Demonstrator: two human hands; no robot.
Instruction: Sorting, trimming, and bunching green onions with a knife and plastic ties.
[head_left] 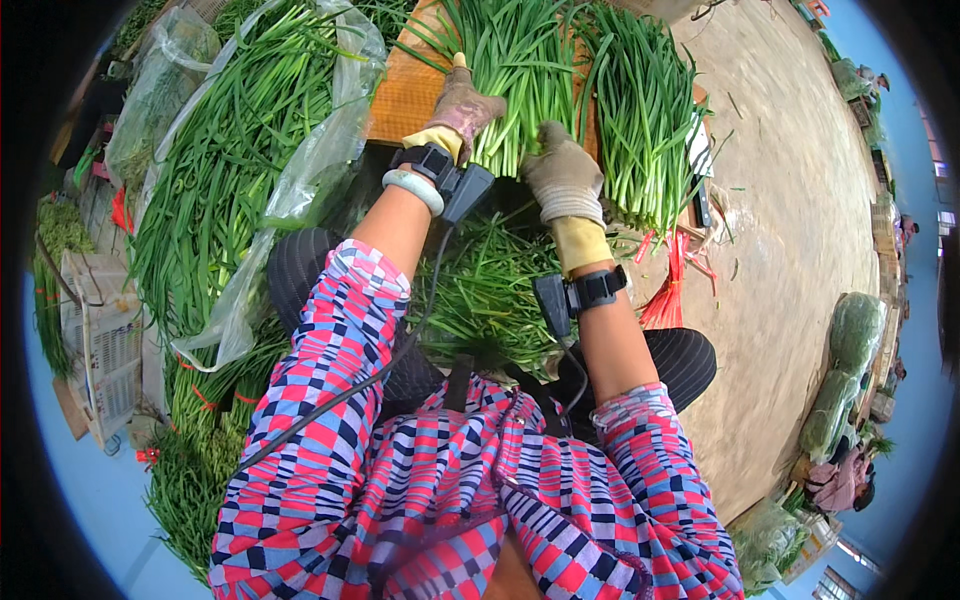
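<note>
Concrete floor [790, 190]: stretched right.
Wooden board [398, 105]: lay far.
Left garlic-chive bunch [518, 70]: on the board, apparently being straightened; next move called for gathering it evenly.
Left hand [467, 108], right hand [563, 175]: apart, flanking its near end; grips unclear.

Checked shirt [440, 460], soiled gloves [564, 180], black wristbands [598, 288], pale bangle [413, 185]

Left garlic-chive bunch [525, 85] on bench [398, 102], near end between hands [464, 105]; right bunch [645, 130] beside it. Knife [702, 172] at bench's right edge. Left of bench: chive heap [245, 160] in plastic sheeting [310, 190]; crate [115, 350] farther left. Leaf pile [490, 290] on bench's near side.
</note>
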